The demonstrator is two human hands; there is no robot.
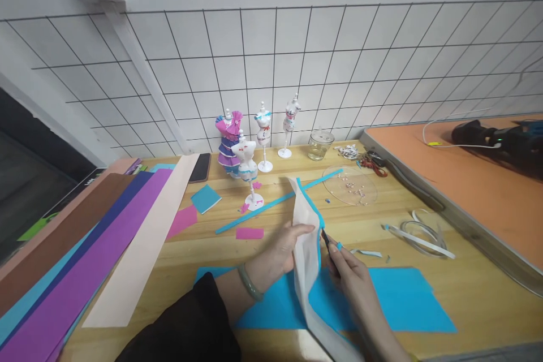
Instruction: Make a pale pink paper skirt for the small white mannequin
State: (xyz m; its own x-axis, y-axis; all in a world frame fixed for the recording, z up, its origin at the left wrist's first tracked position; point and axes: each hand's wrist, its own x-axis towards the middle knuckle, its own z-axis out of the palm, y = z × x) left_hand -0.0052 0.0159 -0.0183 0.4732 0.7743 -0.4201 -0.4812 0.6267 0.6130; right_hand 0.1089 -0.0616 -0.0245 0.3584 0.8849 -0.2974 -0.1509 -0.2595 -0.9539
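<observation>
My left hand (288,246) is closed on a long white crepe-paper strip (306,254) with a bright blue edge, its thumb on top near that edge. The strip stands upright at its far end and trails down toward me. Closed around a slim black pointed tool (326,239), my right hand (350,277) brings its tip against the blue edge; whether it is tweezers I cannot tell. A small blue bit shows at the right fingers. Under both hands lies a blue paper sheet (407,300). Behind the strip runs a narrow blue strip (254,213).
Several small dress forms (247,167) stand at the back, one in a ruffled paper dress (229,144). Long coloured paper sheets (102,249) lie left, beside a phone (199,168). A glass cup (320,146), a clear disc with beads (350,186) and ribbon coils (424,237) are on the right.
</observation>
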